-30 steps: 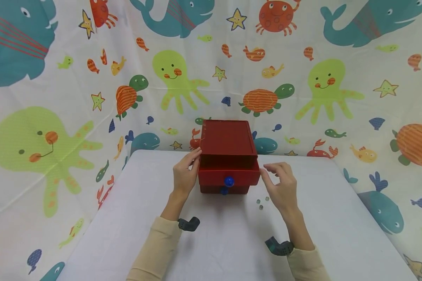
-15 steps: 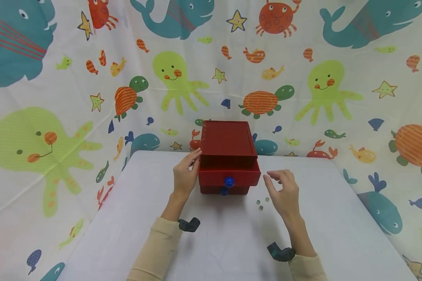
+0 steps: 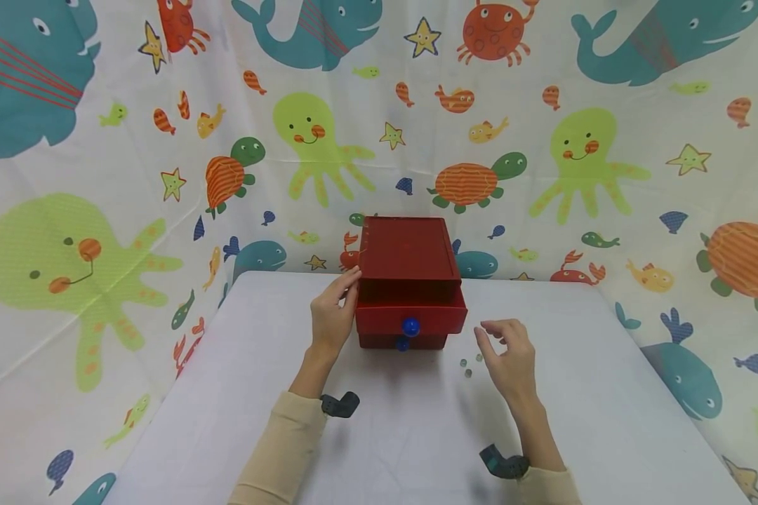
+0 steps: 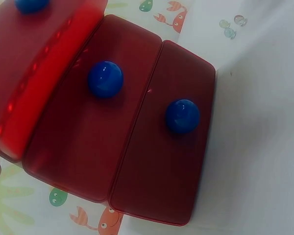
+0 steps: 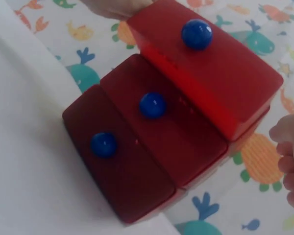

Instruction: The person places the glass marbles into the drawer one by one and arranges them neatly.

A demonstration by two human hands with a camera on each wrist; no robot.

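Observation:
A small red chest of drawers (image 3: 410,245) with blue knobs stands on the table, its top drawer (image 3: 410,320) pulled partway out. Below it, the middle drawer (image 4: 93,112) and bottom drawer (image 4: 164,142) are closed. My left hand (image 3: 331,315) rests its fingers against the chest's left side near the top front corner. To the right of the chest, my right hand (image 3: 510,358) hovers with fingers loosely bent and nothing in them. Close to its thumb, three small clear greenish marbles (image 3: 464,362) lie on the table. The inside of the top drawer is in shadow.
The white tabletop (image 3: 404,442) reaches back to a cloth backdrop (image 3: 379,168) printed with sea animals. A dark camera is strapped to each wrist.
My right hand has drawn away from the open drawer's right edge, moving down and slightly right. The left hand, chest and marbles stay in place.

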